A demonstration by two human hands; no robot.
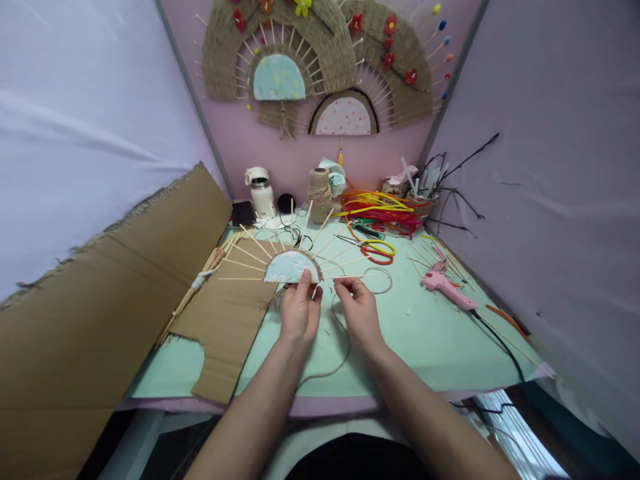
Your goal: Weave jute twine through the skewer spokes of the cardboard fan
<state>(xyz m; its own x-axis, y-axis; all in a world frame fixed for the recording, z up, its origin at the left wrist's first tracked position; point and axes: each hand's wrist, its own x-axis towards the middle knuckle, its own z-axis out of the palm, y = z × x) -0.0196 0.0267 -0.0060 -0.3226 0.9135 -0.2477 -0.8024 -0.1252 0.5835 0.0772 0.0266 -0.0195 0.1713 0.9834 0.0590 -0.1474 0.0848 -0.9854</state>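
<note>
My left hand [299, 312] is closed on the lower edge of a half-round fan piece [286, 267], its thumb lying on the light-blue patterned face. Thin wooden sticks [256, 251] radiate from the brown curved rim. Just right of the piece, my right hand [361, 311] pinches jute twine [349, 343] between thumb and fingers. The twine hangs below that hand and curves over the table toward its front edge. A frayed tuft of fibre [275, 299] shows below the fan piece, left of my left hand.
Cardboard [225, 313] and bundled sticks [203, 277] lie left. Behind are a twine spool [321, 193], white flask [263, 197], red-handled scissors [377, 255] and pipe cleaners [380, 208]. A pink glue gun [449, 288] lies right. Finished fans [280, 77] hang on the back wall.
</note>
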